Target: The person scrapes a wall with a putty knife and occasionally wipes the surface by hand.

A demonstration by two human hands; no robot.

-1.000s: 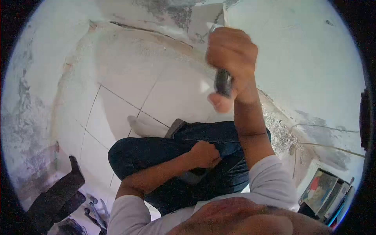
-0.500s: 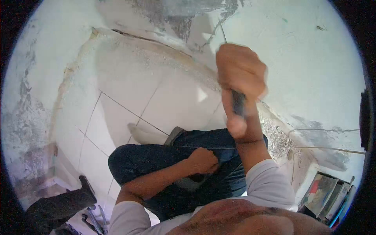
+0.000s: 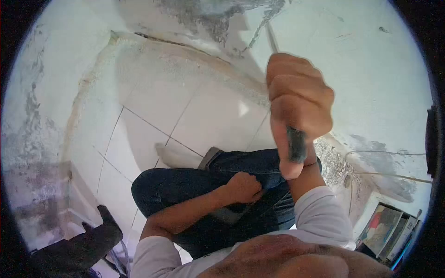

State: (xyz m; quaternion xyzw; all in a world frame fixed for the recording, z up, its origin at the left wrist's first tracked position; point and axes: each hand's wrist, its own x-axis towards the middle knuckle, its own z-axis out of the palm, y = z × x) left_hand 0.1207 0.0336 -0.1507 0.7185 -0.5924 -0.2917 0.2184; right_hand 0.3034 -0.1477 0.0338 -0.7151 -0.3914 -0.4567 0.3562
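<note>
My right hand (image 3: 299,99) is raised before the wall, its fingers wrapped round a tool with a black handle (image 3: 296,144) and a thin metal blade (image 3: 272,38). The blade sticks out above my fist toward a grey, peeling patch (image 3: 221,28) on the wall. My thumb lies along the handle's lower end. Lower down, my left hand (image 3: 244,187) rests closed against the dark blue jeans (image 3: 171,185) over my bent leg. Its inner side is turned away, and I cannot tell whether it holds anything.
Pale floor tiles (image 3: 162,120) meet the whitish wall (image 3: 371,83) along a rough, cracked edge. Thin cables (image 3: 389,176) run along the right wall, above a box of things (image 3: 382,229). A black object (image 3: 79,243) stands at the lower left, close to the damp-stained left wall (image 3: 34,199).
My right hand has moved a little right and down with the tool, its blade drawing back from the peeling patch. My left hand stays on my leg; the view has shifted slightly.
</note>
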